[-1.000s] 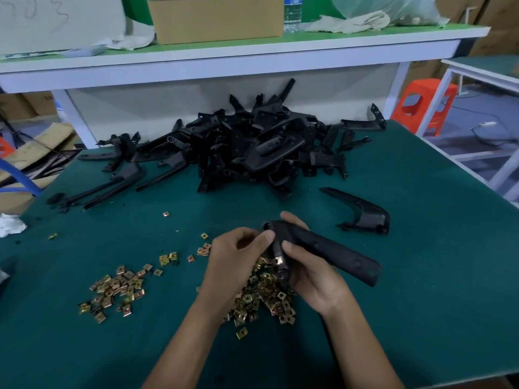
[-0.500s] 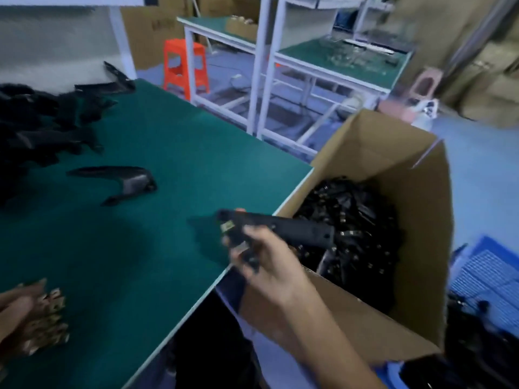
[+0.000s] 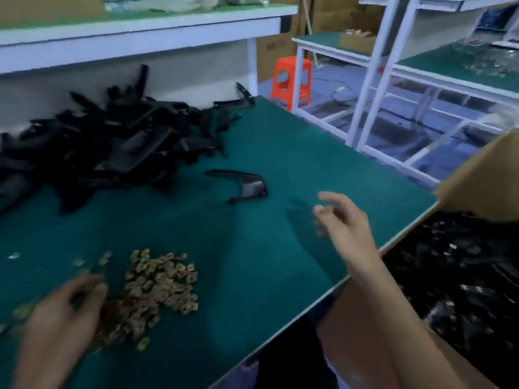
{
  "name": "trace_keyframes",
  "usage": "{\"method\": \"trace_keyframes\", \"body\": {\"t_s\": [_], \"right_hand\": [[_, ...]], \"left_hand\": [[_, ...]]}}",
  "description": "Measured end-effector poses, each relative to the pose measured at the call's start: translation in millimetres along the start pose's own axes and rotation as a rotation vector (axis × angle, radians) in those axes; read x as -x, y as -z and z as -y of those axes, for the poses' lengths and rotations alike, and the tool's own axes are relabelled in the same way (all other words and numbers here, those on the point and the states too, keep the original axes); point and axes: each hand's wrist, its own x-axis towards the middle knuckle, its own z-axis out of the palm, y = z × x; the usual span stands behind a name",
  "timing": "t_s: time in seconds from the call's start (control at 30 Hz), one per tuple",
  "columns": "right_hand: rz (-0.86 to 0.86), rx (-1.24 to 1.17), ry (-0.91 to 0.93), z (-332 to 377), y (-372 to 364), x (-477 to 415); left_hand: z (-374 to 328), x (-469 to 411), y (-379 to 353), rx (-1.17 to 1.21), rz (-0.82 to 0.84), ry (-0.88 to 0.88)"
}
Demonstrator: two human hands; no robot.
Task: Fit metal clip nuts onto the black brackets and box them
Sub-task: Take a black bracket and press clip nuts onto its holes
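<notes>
A heap of black brackets point(image 3: 112, 147) lies at the back left of the green table point(image 3: 252, 276). One single black bracket point(image 3: 241, 186) lies apart, right of the heap. A pile of brass-coloured clip nuts point(image 3: 157, 287) sits near the front. My left hand point(image 3: 64, 313) hovers at the pile's left side, fingers curled down onto the nuts; blur hides whether it pinches one. My right hand point(image 3: 342, 220) hangs empty above the table's right part, fingers loosely curled. At the right, a cardboard box point(image 3: 477, 175) holds several finished brackets point(image 3: 463, 276).
The table's right edge runs diagonally beside the box. An orange stool point(image 3: 292, 80) and white-framed benches point(image 3: 393, 80) stand beyond it. A white shelf point(image 3: 140, 32) runs above the bracket heap. A few loose nuts point(image 3: 78, 261) lie left of the pile.
My right hand held a fitted bracket over the box half a second ago; now it is empty and back over the table. The view has swung left. My left hand stays at the nuts.
</notes>
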Motion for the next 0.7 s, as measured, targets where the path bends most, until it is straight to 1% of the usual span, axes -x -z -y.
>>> {"method": "trace_keyframes", "body": {"t_s": [0.03,0.07,0.1,0.13,0.2,0.23,0.27,0.3,0.37,0.43,0.47,0.53,0.57,0.63,0.7], "right_hand": [[0.164,0.168,0.116,10,-28,-15],[0.269,0.344,0.186,19,-57,-30],[0.314,0.507,0.253,23,-83,-49],[0.35,0.659,0.25,27,-106,-65],[0.407,0.895,0.154,28,-142,-91],[0.425,0.974,0.101,25,-155,-101],[0.441,1.004,0.055,21,-164,-107],[0.437,0.974,0.045,16,-171,-110],[0.418,0.857,0.06,11,-178,-109],[0.402,0.701,0.074,11,-183,-99],[0.376,0.555,0.063,11,-184,-90],[0.347,0.113,-0.005,13,-185,-69],[0.363,-0.11,-0.063,15,-185,-57],[0.483,-0.438,-0.19,20,-188,-35],[0.599,-0.635,-0.283,25,-194,-18]], "left_hand": [[-6,3,4,-0.048,-0.03,-0.046],[-11,8,12,-0.086,-0.066,-0.11],[-11,13,15,-0.103,-0.105,-0.134],[-10,17,19,-0.116,-0.127,-0.128],[-6,21,23,-0.205,-0.181,-0.131],[0,21,23,-0.254,-0.211,-0.121],[5,20,25,-0.294,-0.231,-0.094],[10,18,28,-0.324,-0.26,-0.078],[17,14,33,-0.351,-0.29,-0.057],[18,8,35,-0.382,-0.248,-0.024],[16,5,33,-0.383,-0.21,-0.041],[11,-1,26,-0.32,-0.129,-0.152],[7,-3,21,-0.289,-0.102,-0.211],[-1,-5,14,-0.246,-0.09,-0.285],[-6,-8,11,-0.238,-0.098,-0.317]]}}
